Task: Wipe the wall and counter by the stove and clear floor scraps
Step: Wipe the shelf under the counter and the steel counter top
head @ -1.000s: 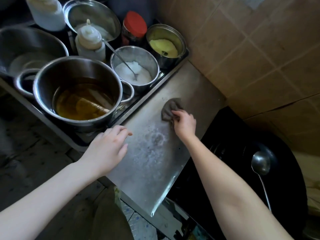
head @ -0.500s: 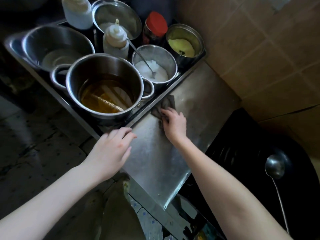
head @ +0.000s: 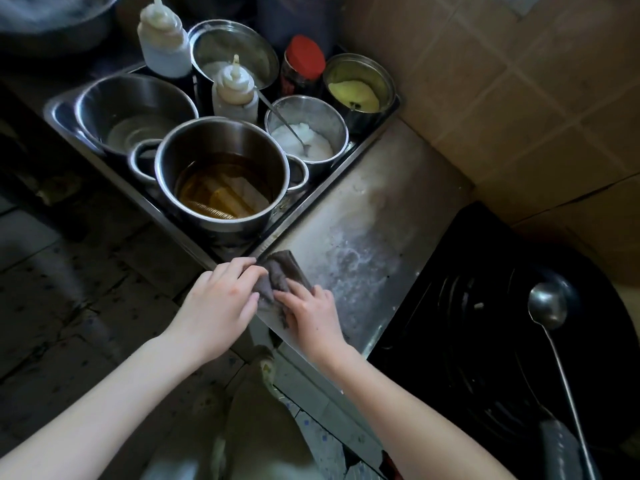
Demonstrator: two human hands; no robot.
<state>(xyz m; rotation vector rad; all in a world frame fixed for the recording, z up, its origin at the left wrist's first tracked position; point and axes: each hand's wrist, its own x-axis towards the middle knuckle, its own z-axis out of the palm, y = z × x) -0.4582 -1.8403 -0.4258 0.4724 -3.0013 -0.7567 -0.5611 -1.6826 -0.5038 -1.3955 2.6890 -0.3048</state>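
At the steel surface's (head: 374, 216) front edge the right hand (head: 313, 320) presses spread fingers on the grey cloth (head: 277, 271), the left hand (head: 221, 303) touching its side with relaxed fingers.

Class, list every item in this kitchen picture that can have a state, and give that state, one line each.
counter, smeared with whitish residue
cloth, crumpled, at the counter's near edge
right hand, pressing the cloth
left hand, open, touching the cloth
pot, uncovered, holding amber liquid
jar, red lid on
ladle, resting in the black pan
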